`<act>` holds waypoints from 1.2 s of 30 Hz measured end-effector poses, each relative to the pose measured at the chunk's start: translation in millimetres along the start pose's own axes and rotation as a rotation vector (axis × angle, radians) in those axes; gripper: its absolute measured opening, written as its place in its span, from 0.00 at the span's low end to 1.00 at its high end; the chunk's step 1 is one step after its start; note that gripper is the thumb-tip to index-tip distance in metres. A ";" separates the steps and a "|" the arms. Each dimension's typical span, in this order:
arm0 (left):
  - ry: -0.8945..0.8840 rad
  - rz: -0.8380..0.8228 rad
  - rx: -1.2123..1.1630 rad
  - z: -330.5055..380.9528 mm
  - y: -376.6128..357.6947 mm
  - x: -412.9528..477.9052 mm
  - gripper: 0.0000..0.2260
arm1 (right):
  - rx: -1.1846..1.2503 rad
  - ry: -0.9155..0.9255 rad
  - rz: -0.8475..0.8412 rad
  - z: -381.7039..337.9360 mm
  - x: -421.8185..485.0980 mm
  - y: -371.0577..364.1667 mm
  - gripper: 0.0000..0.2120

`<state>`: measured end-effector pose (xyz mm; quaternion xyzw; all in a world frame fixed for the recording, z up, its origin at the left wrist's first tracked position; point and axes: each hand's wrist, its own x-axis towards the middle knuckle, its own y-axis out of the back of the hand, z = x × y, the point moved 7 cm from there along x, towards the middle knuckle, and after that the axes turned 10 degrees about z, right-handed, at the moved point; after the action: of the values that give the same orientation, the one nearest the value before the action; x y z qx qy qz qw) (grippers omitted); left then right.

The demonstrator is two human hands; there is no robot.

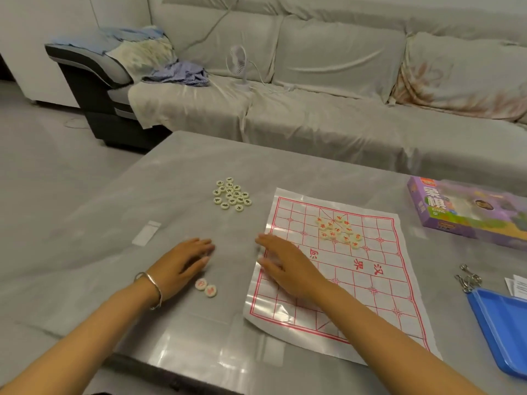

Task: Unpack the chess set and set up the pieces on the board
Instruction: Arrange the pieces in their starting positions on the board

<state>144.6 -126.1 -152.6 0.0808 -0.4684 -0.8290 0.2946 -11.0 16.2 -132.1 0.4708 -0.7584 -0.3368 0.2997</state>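
Note:
A thin plastic xiangqi board (379, 283) with red grid lines lies on the grey table, right of centre. Several red-lettered round pieces (339, 230) sit bunched on its far half. A cluster of black-lettered pieces (232, 195) lies on the bare table to the left. Two red-lettered pieces (206, 287) rest just below my left hand (185, 263), which lies palm down on the table with fingers extended. My right hand (282, 266) lies flat with straight fingers over the board's left edge. Both hands are slightly blurred. Neither visibly holds a piece.
The purple chess box (467, 212) lies at the table's right. A blue tray (504, 323), metal ring puzzles (469, 279) and paper slips sit at the right edge. A small clear bag (147, 232) lies left. A covered sofa with a small fan (239, 67) stands behind.

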 end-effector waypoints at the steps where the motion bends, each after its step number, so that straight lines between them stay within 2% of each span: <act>1: -0.014 -0.002 -0.010 -3.0 1.6 -5.9 0.26 | 0.029 0.026 -0.033 -14.9 0.4 -12.2 0.23; 2: -0.009 0.010 -0.028 -5.5 5.0 -10.0 0.27 | 0.049 0.052 -0.061 -27.7 0.4 -23.4 0.22; 5: -0.013 0.026 -0.083 -9.0 16.4 -19.7 0.20 | 0.066 0.145 -0.104 -58.3 -3.0 -50.6 0.23; 9: -0.086 0.038 -0.100 -16.9 20.7 -31.1 0.18 | 0.035 0.250 -0.034 -74.9 -5.3 -66.7 0.20; 12: -0.084 0.064 -0.111 -13.9 23.6 -30.1 0.18 | 0.039 0.237 0.016 -79.1 -1.9 -68.9 0.16; 19: 0.003 0.012 -0.257 -13.7 24.3 -22.5 0.17 | 0.054 0.209 -0.022 -81.3 5.9 -71.1 0.11; 23: 0.026 0.079 -0.329 -9.5 21.3 -20.3 0.15 | 0.128 0.172 0.031 -76.1 -0.1 -62.1 0.09; 27: 0.044 0.105 -0.335 -9.0 19.6 -16.1 0.15 | 0.205 0.072 0.084 -58.8 -7.7 -45.5 0.06; 32: 0.041 0.147 -0.298 -6.8 22.1 -19.0 0.10 | 0.242 -0.011 0.155 -34.5 -11.1 -24.7 0.07; 36: -0.012 0.111 -0.291 -5.3 22.0 -28.4 0.10 | 0.257 -0.029 0.189 -29.0 -14.4 -20.9 0.07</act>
<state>178.9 -122.5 -141.3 0.0065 -0.3487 -0.8710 0.3459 27.5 15.9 -133.5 0.4268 -0.8405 -0.2139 0.2562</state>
